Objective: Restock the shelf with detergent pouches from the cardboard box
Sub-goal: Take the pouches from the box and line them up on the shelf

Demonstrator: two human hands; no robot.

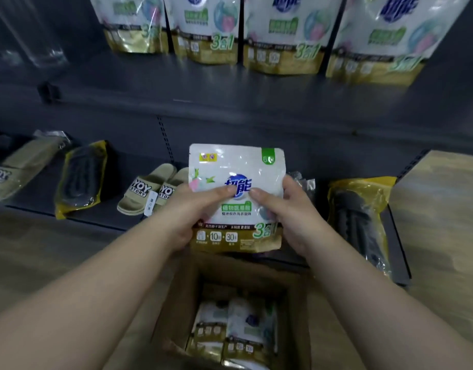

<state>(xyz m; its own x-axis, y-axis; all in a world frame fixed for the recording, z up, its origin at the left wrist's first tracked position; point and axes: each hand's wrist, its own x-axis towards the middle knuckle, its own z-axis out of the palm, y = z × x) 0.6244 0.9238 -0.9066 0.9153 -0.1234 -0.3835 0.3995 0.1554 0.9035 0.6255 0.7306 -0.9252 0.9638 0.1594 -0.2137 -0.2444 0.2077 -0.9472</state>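
Note:
I hold a white and gold detergent pouch [236, 166] upright in front of me, above the open cardboard box [176, 303]. My left hand [188, 212] grips its left side and my right hand [291, 212] grips its right side, thumbs on the front. More pouches [235, 332] lie inside the box on the floor. Several pouches [283, 36] of the same kind stand in a row on the dark upper shelf [230, 92].
The lower shelf [101, 220] carries beige slippers [147, 190], and dark slippers in yellow bags at the left [80, 177] and right [360, 214]. A wooden panel [443, 209] stands at the right. Wood-look floor surrounds the box.

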